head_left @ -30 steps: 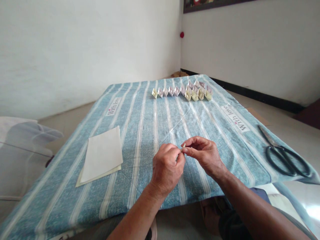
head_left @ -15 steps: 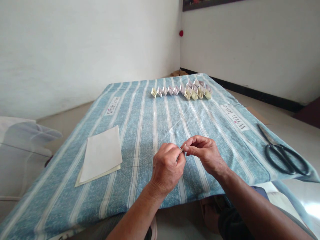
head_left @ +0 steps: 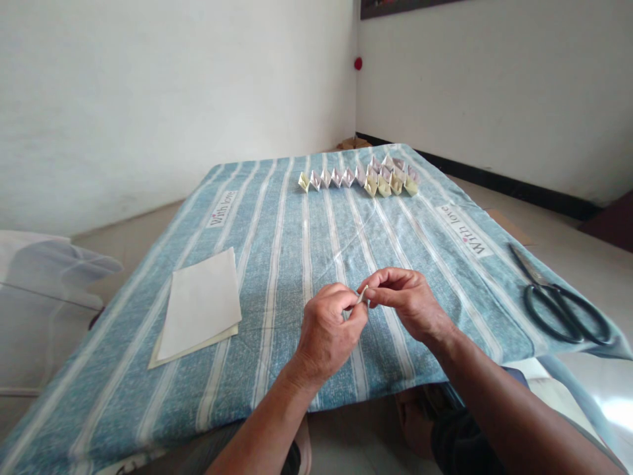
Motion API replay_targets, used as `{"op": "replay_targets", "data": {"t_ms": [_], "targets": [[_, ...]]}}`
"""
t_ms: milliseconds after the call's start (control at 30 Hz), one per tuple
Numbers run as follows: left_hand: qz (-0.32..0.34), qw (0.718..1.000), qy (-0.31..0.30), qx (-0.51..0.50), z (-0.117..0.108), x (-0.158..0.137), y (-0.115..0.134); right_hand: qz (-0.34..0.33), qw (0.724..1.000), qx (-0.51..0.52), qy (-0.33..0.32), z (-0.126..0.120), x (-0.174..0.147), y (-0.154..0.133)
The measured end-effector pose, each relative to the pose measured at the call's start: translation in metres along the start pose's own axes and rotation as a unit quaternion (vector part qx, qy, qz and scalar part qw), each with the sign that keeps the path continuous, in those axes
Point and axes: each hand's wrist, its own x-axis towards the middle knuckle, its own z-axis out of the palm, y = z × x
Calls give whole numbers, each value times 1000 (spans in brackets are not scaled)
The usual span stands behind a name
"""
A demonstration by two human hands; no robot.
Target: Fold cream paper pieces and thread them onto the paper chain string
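Observation:
Between my two hands is a small folded piece of pale paper [head_left: 363, 295], mostly hidden by the fingers. My left hand [head_left: 332, 324] is closed, pinching it from the left with thumb and forefinger. From the right, my right hand [head_left: 408, 300] pinches its tip between thumb and fingertips. Both hands are just above the striped cloth, near the table's front edge. Toward the far side stand several folded paper boats [head_left: 337, 178] in pale yellow and lilac, set in rows. Flat paper sheets [head_left: 202, 303], white over pale yellow, lie to the left.
Black-handled scissors [head_left: 558, 300] lie at the table's right edge. A blue and white striped tablecloth [head_left: 287, 264] covers the table. Thin white plastic [head_left: 49, 284] hangs at the left. Walls meet in a corner behind the table.
The left thumb and fingers have shifted slightly, and a little more of the folded paper shows between the hands. The boats, sheets and scissors stay put.

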Motion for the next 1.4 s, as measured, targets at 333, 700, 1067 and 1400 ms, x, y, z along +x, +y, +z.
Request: {"op": "replay_targets", "data": {"t_ms": [333,700,1067,1400], "targets": [[5,1000,-1,2,2,-1,-1,-10,1000,-22,-8,2,-1,-1],[-74,988,-84,-107,-8,4,-1,-22,997,-35,-62,-6,2,0],[-90,985,-102,-107,-11,4,-3,-12,995,-32,-90,-9,3,1],[-101,980,-132,-110,-12,4,-5,-13,992,-80,-98,-11,3,-1]]}}
